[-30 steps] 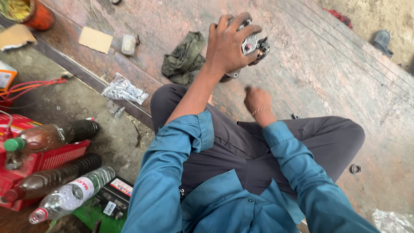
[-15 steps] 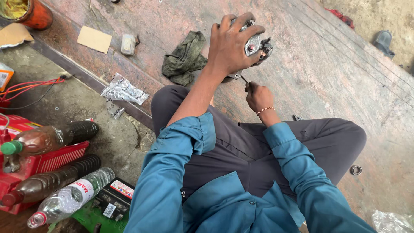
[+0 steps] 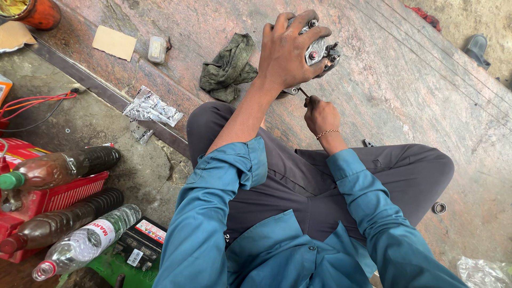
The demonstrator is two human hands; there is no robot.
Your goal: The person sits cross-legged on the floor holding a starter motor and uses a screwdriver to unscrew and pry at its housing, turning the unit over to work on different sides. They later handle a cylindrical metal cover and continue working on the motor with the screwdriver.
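A crumpled silver foil packet [image 3: 152, 106] lies left of centre, where the reddish stone slab [image 3: 405, 96] meets the concrete floor, with a smaller scrap of the same foil just below it. A flat tan cardboard piece [image 3: 113, 42] sits at upper left on the slab, and a small pale rectangular box [image 3: 156, 48] lies just to its right. At lower left, a clear plastic bottle [image 3: 85, 242] with a white and red label lies tilted, beside a black box [image 3: 143, 242] with a white and red sticker on top. Two dark oil-filled bottles [image 3: 58, 168] rest on a red crate [image 3: 50, 200] above it.

The left hand [image 3: 288, 50] reaches out at top centre, arm extended, palm down, fingers curled over a grey metal engine part [image 3: 320, 50] with bolts, gripping it against the slab. The right hand [image 3: 319, 113] sits just below, closed in a fist around a thin dark tool [image 3: 304, 92] whose tip points up at the part's lower edge. A dark green rag [image 3: 229, 66] lies just left of the left wrist.
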